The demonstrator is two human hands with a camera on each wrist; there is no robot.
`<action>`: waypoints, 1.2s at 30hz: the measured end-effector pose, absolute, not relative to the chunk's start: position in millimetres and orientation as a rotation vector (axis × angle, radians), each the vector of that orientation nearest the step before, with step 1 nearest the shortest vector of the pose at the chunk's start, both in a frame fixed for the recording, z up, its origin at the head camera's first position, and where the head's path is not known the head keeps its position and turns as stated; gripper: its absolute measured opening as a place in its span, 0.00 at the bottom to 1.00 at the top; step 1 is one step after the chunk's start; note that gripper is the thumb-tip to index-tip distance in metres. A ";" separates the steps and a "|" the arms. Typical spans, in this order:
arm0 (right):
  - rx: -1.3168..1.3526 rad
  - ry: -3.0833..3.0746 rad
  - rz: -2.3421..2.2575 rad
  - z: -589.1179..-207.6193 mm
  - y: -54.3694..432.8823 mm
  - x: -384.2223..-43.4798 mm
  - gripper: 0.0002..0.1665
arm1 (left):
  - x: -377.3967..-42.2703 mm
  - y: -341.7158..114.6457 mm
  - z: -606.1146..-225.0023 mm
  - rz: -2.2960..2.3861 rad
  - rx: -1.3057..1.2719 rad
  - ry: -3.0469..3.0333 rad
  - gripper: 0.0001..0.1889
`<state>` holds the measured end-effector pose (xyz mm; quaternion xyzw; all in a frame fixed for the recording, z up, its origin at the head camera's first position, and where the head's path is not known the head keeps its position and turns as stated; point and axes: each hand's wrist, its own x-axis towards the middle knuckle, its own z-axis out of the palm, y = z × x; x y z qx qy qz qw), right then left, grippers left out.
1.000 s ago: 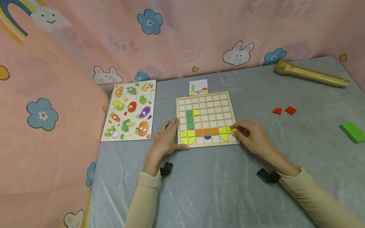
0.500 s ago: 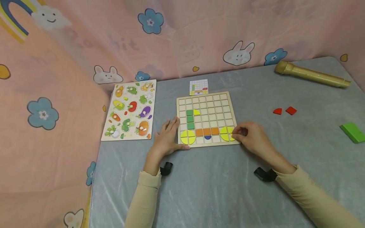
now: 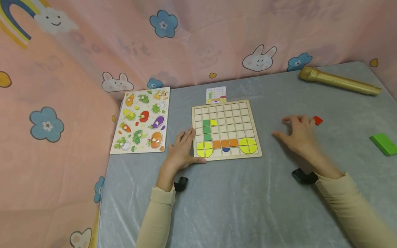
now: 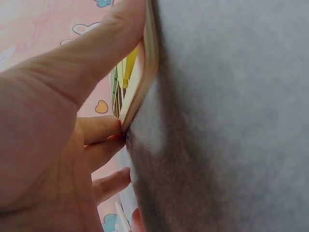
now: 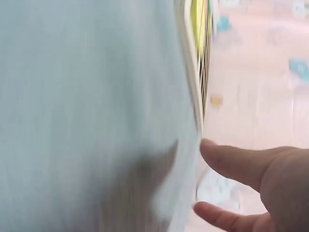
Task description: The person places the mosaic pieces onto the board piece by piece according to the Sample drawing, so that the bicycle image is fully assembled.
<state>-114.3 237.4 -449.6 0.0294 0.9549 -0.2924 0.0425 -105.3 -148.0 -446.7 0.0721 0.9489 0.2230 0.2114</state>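
A wooden grid board [image 3: 227, 117] lies on the grey cloth, with green, orange, yellow and blue pieces set in its cells. My left hand [image 3: 180, 151] rests at its lower left corner, thumb along the front edge and fingers at the left side; the left wrist view shows the thumb [image 4: 108, 38] against the rim. To the right of the board, my right hand [image 3: 299, 136] hovers with thumb and fingers spread apart and nothing between them. Beside its fingers shows a red square piece [image 3: 318, 120]; the red quarter-round piece is mostly hidden behind the hand.
A small pattern card [image 3: 216, 95] lies behind the board. At left is a vegetable peg puzzle [image 3: 142, 120]. A gold microphone-shaped object [image 3: 339, 81] lies at the back right, and a green block [image 3: 384, 144] at the far right. A pink printed curtain [image 3: 198, 41] hangs behind the table.
My right hand has set a yellow quarter piece into the board's lower right, let go, and moved right toward the red pieces. The left hand has stayed in place.
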 end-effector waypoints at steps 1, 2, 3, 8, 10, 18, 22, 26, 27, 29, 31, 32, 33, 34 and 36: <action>0.111 2.935 -0.886 -448.6 246.8 -116.7 0.37 | -105.3 -147.9 -446.6 0.618 0.201 2.637 0.66; 0.122 2.947 -0.863 -447.8 256.5 -119.0 0.39 | -105.3 -147.8 -446.5 0.616 0.203 2.638 0.67; 0.132 2.951 -0.845 -446.9 265.7 -120.8 0.41 | -105.3 -147.7 -446.5 0.612 0.205 2.639 0.67; 0.157 2.874 -0.778 -443.6 302.5 -126.8 0.52 | -105.2 -147.9 -446.9 0.608 0.205 2.641 0.67; 0.153 2.846 -0.770 -444.1 310.0 -128.2 0.52 | -105.3 -148.0 -447.4 0.607 0.202 2.640 0.66; 0.131 2.896 -0.816 -445.8 308.5 -126.1 0.21 | -105.5 -147.8 -448.6 0.600 0.198 2.639 0.67; 0.114 2.889 -0.808 -437.3 295.1 -125.7 0.21 | -105.7 -147.7 -449.1 0.601 0.199 2.641 0.67; 0.030 2.881 -0.879 -431.4 267.0 -126.6 0.22 | -105.7 -147.3 -448.4 0.602 0.202 2.641 0.67; -0.004 2.867 -0.899 -430.5 258.3 -126.5 0.22 | -105.7 -147.3 -448.2 0.603 0.203 2.641 0.67; -0.094 2.845 -0.933 -430.2 240.2 -126.5 0.22 | -105.8 -147.4 -447.7 0.605 0.202 2.641 0.67; -0.164 2.807 -0.944 -430.1 223.0 -125.5 0.22 | -105.8 -147.6 -447.3 0.609 0.201 2.642 0.67; -0.209 2.795 -0.951 -430.9 215.2 -125.1 0.22 | -105.8 -147.7 -447.0 0.610 0.202 2.642 0.67; -0.246 2.782 -0.958 -431.7 207.8 -124.9 0.21 | -105.7 -147.7 -446.8 0.610 0.203 2.643 0.67; -0.275 2.777 -0.960 -433.0 201.0 -125.1 0.21 | -105.6 -147.8 -446.7 0.610 0.204 2.643 0.67; -0.306 2.764 -0.968 -435.5 190.1 -126.3 0.19 | -105.4 -147.8 -446.5 0.614 0.204 2.640 0.67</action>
